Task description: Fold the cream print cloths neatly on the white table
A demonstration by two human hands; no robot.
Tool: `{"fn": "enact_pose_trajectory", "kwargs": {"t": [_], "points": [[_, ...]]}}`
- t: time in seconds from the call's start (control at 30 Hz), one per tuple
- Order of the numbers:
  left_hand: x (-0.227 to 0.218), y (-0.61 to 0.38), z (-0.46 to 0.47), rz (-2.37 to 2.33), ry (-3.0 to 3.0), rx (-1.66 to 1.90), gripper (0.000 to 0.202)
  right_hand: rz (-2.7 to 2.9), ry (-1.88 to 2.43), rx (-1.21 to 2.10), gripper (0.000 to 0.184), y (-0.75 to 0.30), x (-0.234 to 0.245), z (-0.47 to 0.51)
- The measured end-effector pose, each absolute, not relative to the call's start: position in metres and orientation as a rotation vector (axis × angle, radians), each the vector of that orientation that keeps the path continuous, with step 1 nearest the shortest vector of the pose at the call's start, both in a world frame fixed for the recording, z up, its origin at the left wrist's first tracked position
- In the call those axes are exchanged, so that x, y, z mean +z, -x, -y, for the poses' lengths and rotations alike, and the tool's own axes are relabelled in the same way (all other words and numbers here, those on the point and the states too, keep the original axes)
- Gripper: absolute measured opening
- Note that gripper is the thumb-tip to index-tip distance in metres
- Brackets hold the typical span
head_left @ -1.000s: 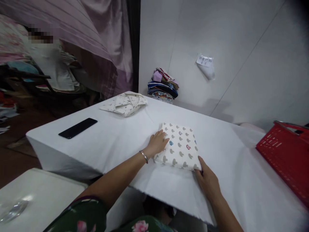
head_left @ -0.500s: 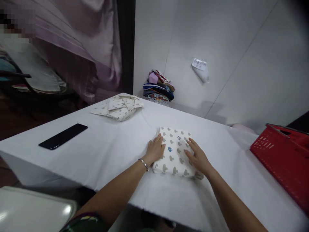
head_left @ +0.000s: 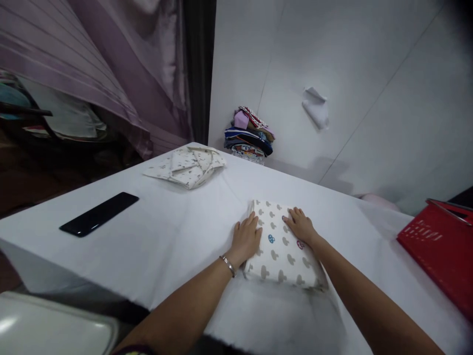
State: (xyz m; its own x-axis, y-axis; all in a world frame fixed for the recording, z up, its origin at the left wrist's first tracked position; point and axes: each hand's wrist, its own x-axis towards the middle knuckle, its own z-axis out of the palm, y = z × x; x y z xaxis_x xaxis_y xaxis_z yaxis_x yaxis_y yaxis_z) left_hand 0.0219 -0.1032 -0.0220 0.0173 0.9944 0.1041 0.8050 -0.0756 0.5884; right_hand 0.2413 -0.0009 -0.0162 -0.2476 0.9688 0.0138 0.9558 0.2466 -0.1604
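Observation:
A folded white cloth with grey mushroom prints (head_left: 283,251) lies on the white table (head_left: 166,231) in front of me. My left hand (head_left: 247,238) rests flat on its left edge, fingers stretched out, a bracelet at the wrist. My right hand (head_left: 301,225) lies flat on the cloth's far top, fingers spread and pressing down. Neither hand grips anything.
A black phone (head_left: 99,213) lies at the table's left. Another folded patterned garment (head_left: 186,166) sits at the far left corner. A stack of folded colourful clothes (head_left: 249,134) stands by the wall. A red basket (head_left: 441,249) is at the right edge.
My right hand left the cloth's near right corner and slid up over its top to the far side. The left hand stayed on the left edge.

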Motion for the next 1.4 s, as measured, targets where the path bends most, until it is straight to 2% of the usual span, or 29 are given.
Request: {"fn": "enact_pose_trajectory", "kwargs": {"t": [0.13, 0.33, 0.57, 0.77, 1.03, 1.27, 1.4], "points": [[-0.019, -0.017, 0.100, -1.863, -1.824, 0.850, 0.046, 2.424, 1.658, 0.160, 0.043, -0.207, 0.004, -0.012], [-0.013, -0.007, 0.097, -1.924, -1.624, 0.796, 0.055, 2.573, 1.460, 0.415, 0.039, -0.142, 0.018, -0.038], [-0.020, -0.008, 0.095, -1.947, -1.630, 0.798, 0.048, 2.726, 1.475, 0.574, 0.043, -0.128, 0.024, -0.065], [-0.022, -0.009, 0.094, -1.951, -1.649, 0.761, 0.041, 2.711, 1.461, 0.666, 0.034, -0.123, 0.023, -0.071], [-0.025, -0.009, 0.093, -1.961, -1.672, 0.747, 0.035, 2.654, 1.462, 0.727, 0.039, -0.125, 0.011, -0.066], [-0.021, -0.010, 0.094, -1.996, -1.665, 0.772, 0.043, 2.678, 1.571, 0.777, 0.050, -0.124, 0.014, -0.073], [-0.014, -0.009, 0.095, -1.984, -1.642, 0.733, 0.044, 2.694, 1.640, 0.887, 0.046, -0.122, 0.025, -0.078]]}}
